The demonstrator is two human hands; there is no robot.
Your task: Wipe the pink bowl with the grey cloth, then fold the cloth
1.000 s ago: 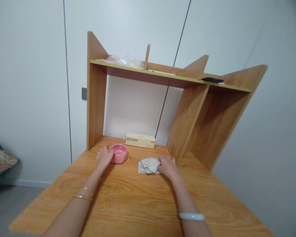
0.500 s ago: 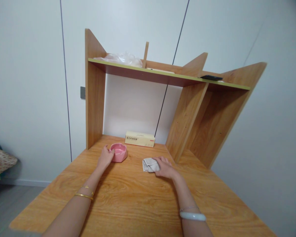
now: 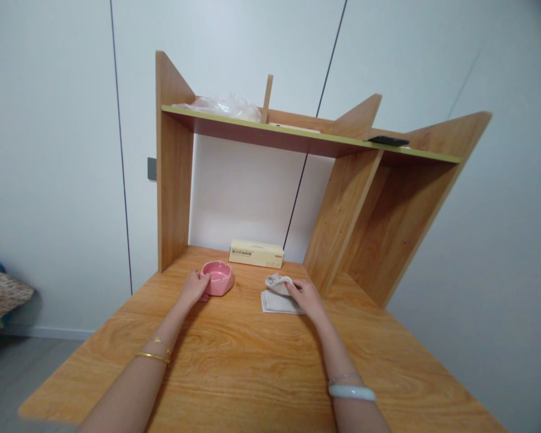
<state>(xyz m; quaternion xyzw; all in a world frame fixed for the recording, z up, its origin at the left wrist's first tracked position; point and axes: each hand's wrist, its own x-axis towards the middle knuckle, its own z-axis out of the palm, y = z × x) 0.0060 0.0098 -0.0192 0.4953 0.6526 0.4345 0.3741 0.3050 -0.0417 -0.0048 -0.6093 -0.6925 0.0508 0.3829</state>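
Observation:
A pink ashtray (image 3: 218,279) with an angular rim stands upright on the wooden desk. My left hand (image 3: 195,287) is closed on its left side, thumb at the rim and fingers low along the outer wall. To the right, my right hand (image 3: 305,294) pinches a crumpled grey cloth (image 3: 278,282) between thumb and fingers, held just above the desktop. Under it lies a flat, folded grey cloth (image 3: 280,302). Whether the two are separate cloths or parts of one, I cannot tell.
A cream-coloured long box (image 3: 256,254) stands behind the ashtray at the back of the desk (image 3: 243,367). A wooden shelf unit (image 3: 261,135) rises there, with a clear plastic bag (image 3: 228,108) and a flat black object (image 3: 388,141) on top. Patterned fabric (image 3: 2,294) shows far left.
My right hand has raised the crumpled grey cloth, so that the flat folded layer beneath shows. My left hand and the ashtray have stayed nearly where they were.

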